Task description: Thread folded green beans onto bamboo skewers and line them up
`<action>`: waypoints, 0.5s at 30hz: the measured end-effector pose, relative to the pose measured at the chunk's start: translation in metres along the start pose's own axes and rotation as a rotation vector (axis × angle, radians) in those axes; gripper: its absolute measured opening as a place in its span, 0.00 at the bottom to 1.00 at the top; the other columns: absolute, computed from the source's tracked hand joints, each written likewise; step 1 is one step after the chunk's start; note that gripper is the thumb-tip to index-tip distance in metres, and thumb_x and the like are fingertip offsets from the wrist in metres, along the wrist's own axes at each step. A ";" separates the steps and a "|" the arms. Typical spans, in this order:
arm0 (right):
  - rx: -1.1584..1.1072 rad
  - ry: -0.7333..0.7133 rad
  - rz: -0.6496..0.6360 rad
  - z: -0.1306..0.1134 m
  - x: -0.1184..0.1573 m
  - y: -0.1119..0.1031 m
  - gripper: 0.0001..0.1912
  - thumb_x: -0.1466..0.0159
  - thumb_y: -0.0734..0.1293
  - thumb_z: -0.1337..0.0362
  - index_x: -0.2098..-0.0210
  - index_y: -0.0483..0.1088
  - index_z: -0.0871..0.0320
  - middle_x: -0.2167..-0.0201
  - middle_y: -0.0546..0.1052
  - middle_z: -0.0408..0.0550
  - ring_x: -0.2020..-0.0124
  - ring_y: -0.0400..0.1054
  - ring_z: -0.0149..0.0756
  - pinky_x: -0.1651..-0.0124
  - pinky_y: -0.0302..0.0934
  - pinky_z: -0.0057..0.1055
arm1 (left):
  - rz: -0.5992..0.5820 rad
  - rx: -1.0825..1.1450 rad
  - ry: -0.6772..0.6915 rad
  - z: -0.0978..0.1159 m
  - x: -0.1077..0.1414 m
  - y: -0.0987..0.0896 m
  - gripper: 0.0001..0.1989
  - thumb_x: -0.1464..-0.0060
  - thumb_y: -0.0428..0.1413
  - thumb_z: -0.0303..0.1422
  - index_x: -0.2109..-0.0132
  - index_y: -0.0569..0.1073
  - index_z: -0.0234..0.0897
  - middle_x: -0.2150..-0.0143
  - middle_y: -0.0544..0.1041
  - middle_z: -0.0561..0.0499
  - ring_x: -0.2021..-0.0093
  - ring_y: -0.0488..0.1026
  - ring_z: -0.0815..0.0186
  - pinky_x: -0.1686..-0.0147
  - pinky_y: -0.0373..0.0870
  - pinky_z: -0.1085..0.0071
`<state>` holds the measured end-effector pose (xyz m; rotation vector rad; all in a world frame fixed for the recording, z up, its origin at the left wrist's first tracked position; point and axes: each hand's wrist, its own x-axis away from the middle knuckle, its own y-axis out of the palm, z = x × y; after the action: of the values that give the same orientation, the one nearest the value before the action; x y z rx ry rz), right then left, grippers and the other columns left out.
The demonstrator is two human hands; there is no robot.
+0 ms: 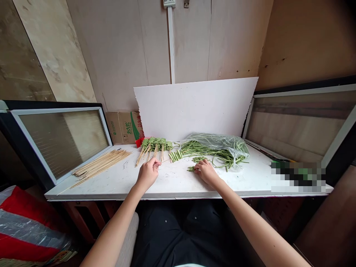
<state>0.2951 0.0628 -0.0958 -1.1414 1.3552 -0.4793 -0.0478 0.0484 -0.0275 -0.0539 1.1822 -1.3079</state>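
Observation:
My left hand [149, 171] is closed in a pinch on the lower end of a bamboo skewer [165, 161]. A row of cut long bean pieces [175, 156] is threaded on its far end, pointing right. My right hand [206, 171] rests low over the table, its fingers curled on a few cut bean pieces [190, 168]; the fingertips are partly hidden. Just beyond it lies another small pile of cut pieces [199, 159]. Finished-looking bean skewers [157, 144] lie stacked behind my left hand, sticks toward me.
Bare bamboo skewers [102, 163] are spread at the left of the white table [172, 185]. A clear plastic bag [217, 140] of whole long beans [198, 148] lies at the back right. Behind stand a cardboard box [122, 128] and a white board [194, 107]. Framed panels flank both sides.

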 end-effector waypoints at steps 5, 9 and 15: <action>-0.241 0.020 0.053 -0.005 -0.004 -0.004 0.11 0.31 0.68 0.57 0.64 0.80 0.54 0.62 0.81 0.57 0.53 0.68 0.55 0.52 0.63 0.46 | -0.017 -0.010 0.010 -0.001 0.000 0.000 0.08 0.36 0.52 0.29 0.62 0.75 0.41 0.67 0.81 0.50 0.67 0.76 0.60 0.67 0.64 0.69; -0.718 0.159 0.105 -0.011 -0.014 -0.021 0.18 0.35 0.71 0.47 0.55 0.80 0.53 0.59 0.82 0.55 0.56 0.74 0.50 0.56 0.66 0.43 | -0.007 -0.002 0.009 -0.002 -0.001 -0.001 0.08 0.35 0.52 0.30 0.62 0.74 0.41 0.67 0.81 0.51 0.68 0.76 0.60 0.67 0.64 0.69; -1.274 0.320 0.113 -0.032 -0.021 -0.049 0.22 0.41 0.78 0.45 0.53 0.82 0.51 0.56 0.83 0.51 0.53 0.74 0.47 0.54 0.66 0.39 | -0.002 0.006 0.018 0.001 0.000 -0.002 0.08 0.35 0.51 0.30 0.62 0.74 0.42 0.67 0.81 0.51 0.68 0.76 0.60 0.67 0.65 0.69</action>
<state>0.2774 0.0475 -0.0380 -2.0211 2.0626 0.4158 -0.0482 0.0471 -0.0258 -0.0387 1.1932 -1.3159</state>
